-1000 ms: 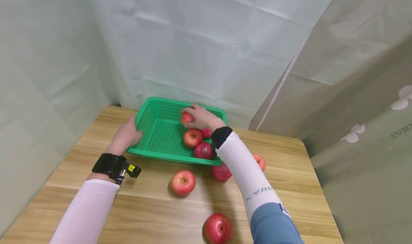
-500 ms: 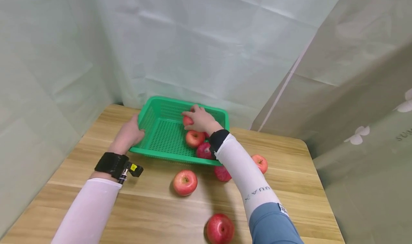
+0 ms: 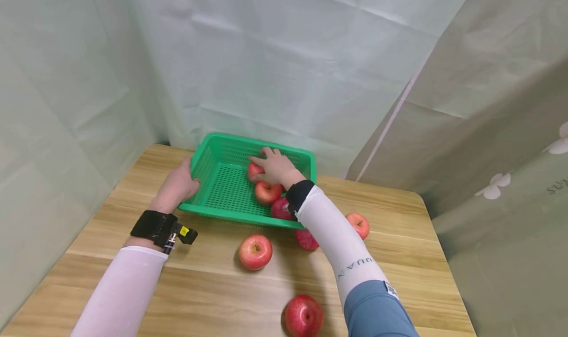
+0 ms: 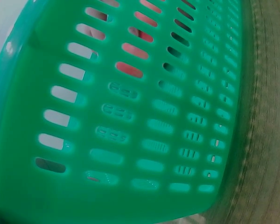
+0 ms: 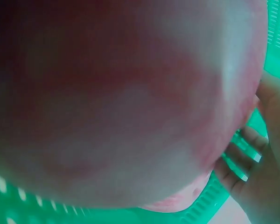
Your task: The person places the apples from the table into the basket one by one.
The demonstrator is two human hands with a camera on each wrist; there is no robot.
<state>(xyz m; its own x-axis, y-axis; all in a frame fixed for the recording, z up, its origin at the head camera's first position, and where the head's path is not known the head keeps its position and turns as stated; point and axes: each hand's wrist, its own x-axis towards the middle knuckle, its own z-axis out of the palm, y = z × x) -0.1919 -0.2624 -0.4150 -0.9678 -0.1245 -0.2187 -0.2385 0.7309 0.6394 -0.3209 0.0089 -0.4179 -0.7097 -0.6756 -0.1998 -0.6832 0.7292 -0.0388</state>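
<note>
A person's left hand (image 3: 177, 183) grips the green basket (image 3: 239, 218) at its left rim. The right hand (image 3: 277, 167) holds an apple (image 3: 254, 170) inside, beside other apples (image 3: 267, 193); apparently placing, which calls for a gentle release. Loose apples (image 3: 255, 252) dot the bench (image 3: 199, 287).

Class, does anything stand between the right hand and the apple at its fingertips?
Nothing visible does: in the head view, the right hand is right at that apple. The second apple in the basket lies nearer the person, not between them.
</note>
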